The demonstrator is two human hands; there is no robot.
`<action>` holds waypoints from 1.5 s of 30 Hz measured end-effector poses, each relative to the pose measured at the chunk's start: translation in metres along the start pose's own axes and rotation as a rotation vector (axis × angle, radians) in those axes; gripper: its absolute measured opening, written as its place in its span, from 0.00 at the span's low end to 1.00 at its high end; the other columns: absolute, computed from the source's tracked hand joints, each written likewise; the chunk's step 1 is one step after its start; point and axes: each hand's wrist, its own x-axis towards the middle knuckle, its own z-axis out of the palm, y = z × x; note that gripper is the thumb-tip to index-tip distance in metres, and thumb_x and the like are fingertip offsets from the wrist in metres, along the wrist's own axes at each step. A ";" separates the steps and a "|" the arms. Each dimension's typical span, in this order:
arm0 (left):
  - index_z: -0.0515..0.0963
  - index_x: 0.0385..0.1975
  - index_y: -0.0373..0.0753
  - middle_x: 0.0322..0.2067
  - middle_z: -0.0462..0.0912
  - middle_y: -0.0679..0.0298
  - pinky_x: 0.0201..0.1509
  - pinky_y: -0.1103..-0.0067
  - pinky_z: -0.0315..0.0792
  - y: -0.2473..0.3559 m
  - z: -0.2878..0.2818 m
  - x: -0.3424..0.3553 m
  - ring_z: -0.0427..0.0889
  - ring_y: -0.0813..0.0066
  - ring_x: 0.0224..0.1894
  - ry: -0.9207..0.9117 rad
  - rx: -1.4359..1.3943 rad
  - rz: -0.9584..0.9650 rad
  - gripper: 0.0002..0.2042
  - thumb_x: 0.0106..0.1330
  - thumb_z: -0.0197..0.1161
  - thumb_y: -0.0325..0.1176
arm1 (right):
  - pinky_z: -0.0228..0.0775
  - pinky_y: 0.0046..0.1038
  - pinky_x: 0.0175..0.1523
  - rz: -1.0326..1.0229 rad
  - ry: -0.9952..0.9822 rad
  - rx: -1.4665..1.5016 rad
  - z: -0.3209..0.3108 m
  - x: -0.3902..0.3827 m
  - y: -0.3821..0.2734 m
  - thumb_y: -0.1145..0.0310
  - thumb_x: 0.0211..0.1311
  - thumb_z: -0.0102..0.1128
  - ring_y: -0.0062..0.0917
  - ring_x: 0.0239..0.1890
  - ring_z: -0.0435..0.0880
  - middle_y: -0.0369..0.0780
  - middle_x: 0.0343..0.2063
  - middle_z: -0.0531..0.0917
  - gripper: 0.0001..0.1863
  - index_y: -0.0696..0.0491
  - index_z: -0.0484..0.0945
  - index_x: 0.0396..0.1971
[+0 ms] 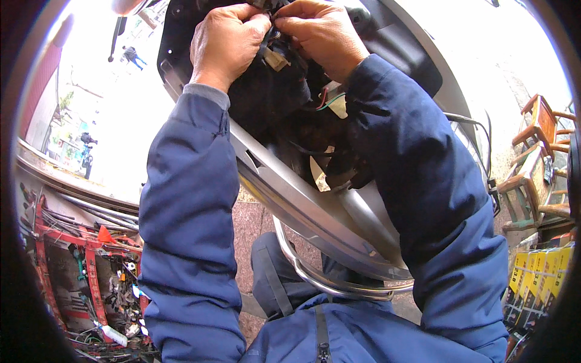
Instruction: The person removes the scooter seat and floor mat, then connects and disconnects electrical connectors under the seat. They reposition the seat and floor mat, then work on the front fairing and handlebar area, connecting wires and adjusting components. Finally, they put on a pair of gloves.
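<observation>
My left hand (pixel 224 48) and my right hand (pixel 321 42) are close together at the top of a silver and black vehicle body (pixel 302 199). Both have fingertips pinched around dark wiring (pixel 270 37); the exact part between them is hard to make out. Just below hangs a cream plastic connector (pixel 275 59). Red and green wires (pixel 331 101) come out of the black cavity under my right wrist. A curved chrome rail (pixel 327 289) runs beneath the silver panel, near my legs.
Wooden stools (pixel 526 181) stand at the right, above yellow boxes (pixel 538 272). A red rack (pixel 91 248) full of tools and parts is at the lower left. A person (pixel 130 55) is out in the bright area at upper left. Black cables (pixel 484 133) loop at the right.
</observation>
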 end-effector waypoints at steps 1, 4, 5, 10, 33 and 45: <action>0.84 0.41 0.38 0.33 0.88 0.63 0.44 0.81 0.74 0.001 0.000 0.000 0.83 0.79 0.34 0.006 0.056 -0.002 0.11 0.63 0.64 0.36 | 0.75 0.20 0.34 0.010 0.000 0.020 0.000 0.000 0.000 0.75 0.52 0.66 0.17 0.27 0.80 0.37 0.26 0.85 0.09 0.60 0.85 0.34; 0.85 0.40 0.47 0.33 0.87 0.60 0.46 0.71 0.75 0.003 0.001 -0.002 0.84 0.64 0.37 0.013 0.136 -0.010 0.13 0.61 0.61 0.44 | 0.75 0.20 0.34 0.052 0.025 0.065 0.000 0.000 0.000 0.74 0.53 0.67 0.17 0.27 0.80 0.37 0.26 0.85 0.08 0.60 0.85 0.33; 0.86 0.39 0.50 0.33 0.86 0.59 0.47 0.66 0.76 0.003 0.001 -0.003 0.84 0.56 0.39 0.013 0.148 -0.013 0.14 0.60 0.60 0.47 | 0.75 0.20 0.34 0.070 0.038 0.077 -0.001 -0.001 0.000 0.74 0.53 0.67 0.17 0.27 0.80 0.37 0.26 0.85 0.08 0.60 0.85 0.33; 0.86 0.41 0.51 0.40 0.86 0.59 0.52 0.65 0.74 0.004 -0.001 -0.007 0.83 0.55 0.44 -0.013 0.265 0.077 0.16 0.59 0.58 0.48 | 0.75 0.20 0.34 0.053 0.032 0.054 -0.003 -0.003 0.000 0.74 0.54 0.67 0.18 0.26 0.81 0.38 0.26 0.85 0.07 0.58 0.86 0.33; 0.86 0.33 0.41 0.29 0.87 0.59 0.42 0.75 0.76 -0.004 0.000 -0.003 0.85 0.67 0.32 0.111 -0.062 0.036 0.09 0.57 0.60 0.33 | 0.72 0.19 0.25 0.233 0.151 0.194 -0.006 -0.007 -0.012 0.73 0.57 0.65 0.18 0.21 0.79 0.38 0.23 0.83 0.11 0.60 0.83 0.39; 0.85 0.32 0.39 0.23 0.85 0.62 0.37 0.77 0.76 0.003 0.000 -0.007 0.83 0.75 0.25 0.152 -0.099 0.057 0.08 0.56 0.62 0.31 | 0.71 0.21 0.23 0.260 0.080 0.165 -0.004 -0.010 -0.019 0.74 0.59 0.64 0.20 0.22 0.79 0.39 0.24 0.82 0.10 0.60 0.82 0.40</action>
